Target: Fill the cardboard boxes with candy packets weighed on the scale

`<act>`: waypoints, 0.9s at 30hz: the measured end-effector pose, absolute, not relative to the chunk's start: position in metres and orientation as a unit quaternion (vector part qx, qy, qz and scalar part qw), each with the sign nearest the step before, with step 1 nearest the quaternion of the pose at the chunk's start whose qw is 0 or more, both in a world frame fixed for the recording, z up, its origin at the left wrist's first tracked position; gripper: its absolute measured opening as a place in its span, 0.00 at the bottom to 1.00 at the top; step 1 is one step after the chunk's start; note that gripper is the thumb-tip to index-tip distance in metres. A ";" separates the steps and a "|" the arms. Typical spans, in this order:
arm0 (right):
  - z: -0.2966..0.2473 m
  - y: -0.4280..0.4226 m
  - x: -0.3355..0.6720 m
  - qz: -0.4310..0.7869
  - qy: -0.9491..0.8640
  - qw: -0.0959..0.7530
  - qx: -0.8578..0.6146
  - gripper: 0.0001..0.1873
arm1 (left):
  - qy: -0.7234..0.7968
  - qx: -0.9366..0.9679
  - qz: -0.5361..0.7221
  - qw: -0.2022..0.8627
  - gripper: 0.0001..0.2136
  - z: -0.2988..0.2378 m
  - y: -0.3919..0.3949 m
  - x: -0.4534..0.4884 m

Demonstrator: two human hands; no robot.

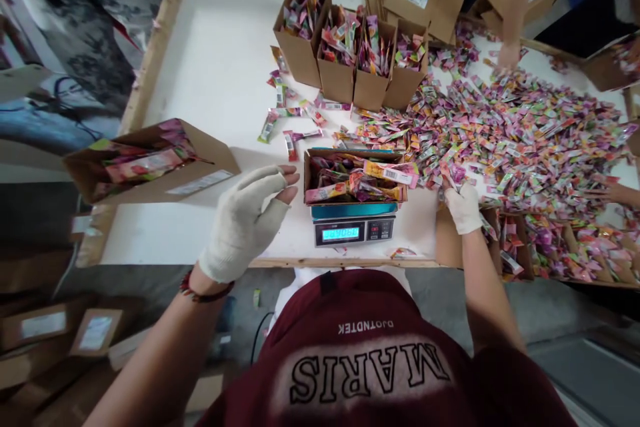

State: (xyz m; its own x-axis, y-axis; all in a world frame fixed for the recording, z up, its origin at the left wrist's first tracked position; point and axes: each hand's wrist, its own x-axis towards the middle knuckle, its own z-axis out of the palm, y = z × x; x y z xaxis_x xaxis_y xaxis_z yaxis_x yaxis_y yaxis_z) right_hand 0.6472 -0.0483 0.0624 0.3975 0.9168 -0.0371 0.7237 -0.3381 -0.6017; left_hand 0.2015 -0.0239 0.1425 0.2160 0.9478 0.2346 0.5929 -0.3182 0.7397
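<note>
A small cardboard box (320, 161) full of colourful sachets sits on a digital scale (354, 232) at the table's near edge. My left hand (247, 220), in a white fingerless glove, hovers just left of that box with fingers stretched out and nothing in it. My right hand (461, 205), also gloved, is at the edge of the big sachet pile (515, 140), fingers curled around a sachet (447, 177). A filled box (150, 163) lies tilted on its side at the left of the white table (210, 67).
Several upright filled boxes (345, 57) stand at the back centre, with flat cartons behind them. Another person's arm (515, 7) reaches into the pile at the far right; another hand (617, 193) shows at the right edge. More boxes (545, 247) sit low right and stacked cartons (45, 333) on the floor left.
</note>
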 end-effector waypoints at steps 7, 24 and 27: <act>0.037 -0.066 0.665 0.202 -0.502 0.237 -0.807 0.16 | 0.440 0.788 0.331 0.277 0.14 0.153 0.012 0.259; 0.085 -0.063 0.635 0.173 -0.657 0.174 -0.713 0.27 | 0.343 0.926 0.071 0.141 0.12 0.118 0.044 0.332; 0.114 -0.047 0.582 0.203 -0.718 0.271 -0.609 0.21 | 0.356 0.916 0.130 0.130 0.15 0.126 0.036 0.319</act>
State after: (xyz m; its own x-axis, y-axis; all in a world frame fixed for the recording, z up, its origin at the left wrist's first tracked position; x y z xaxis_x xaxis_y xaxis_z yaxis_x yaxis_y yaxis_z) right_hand 0.5817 -0.0474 0.1138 -0.1120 0.9835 0.1418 0.7637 0.1765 -0.6210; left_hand 0.3193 0.0363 0.1258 0.7120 0.6867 0.1466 0.6190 -0.7124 0.3307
